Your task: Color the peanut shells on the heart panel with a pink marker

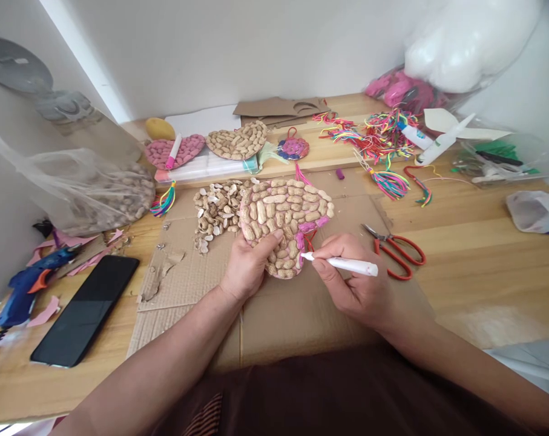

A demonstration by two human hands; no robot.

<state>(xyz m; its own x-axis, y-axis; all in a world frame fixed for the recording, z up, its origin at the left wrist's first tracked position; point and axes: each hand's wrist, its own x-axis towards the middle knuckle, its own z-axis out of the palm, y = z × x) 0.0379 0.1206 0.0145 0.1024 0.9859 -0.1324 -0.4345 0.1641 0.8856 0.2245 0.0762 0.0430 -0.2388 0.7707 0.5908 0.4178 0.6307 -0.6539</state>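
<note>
My left hand [251, 263] grips a heart-shaped piece covered in peanut shells [283, 212], with its thumb on the front and the other fingers hidden behind. Pink colour covers the shells along the right edge; the others are plain tan. In my right hand [351, 272] is a white marker [353, 265], pinched like a pen, its tip against the pink shells at the lower right. A red cord loop shows behind that edge. Under both hands lies a cardboard sheet [292, 315]. A purple marker cap [340, 174] rests on it beyond the heart.
Red-handled scissors [399, 254] lie on the right. Loose peanut shells [217, 209] are heaped behind my left hand. A phone [86, 312] and a blue glue gun [33, 281] lie left. Shell-covered pieces [238, 145] and colourful tassels [390, 183] sit at the back.
</note>
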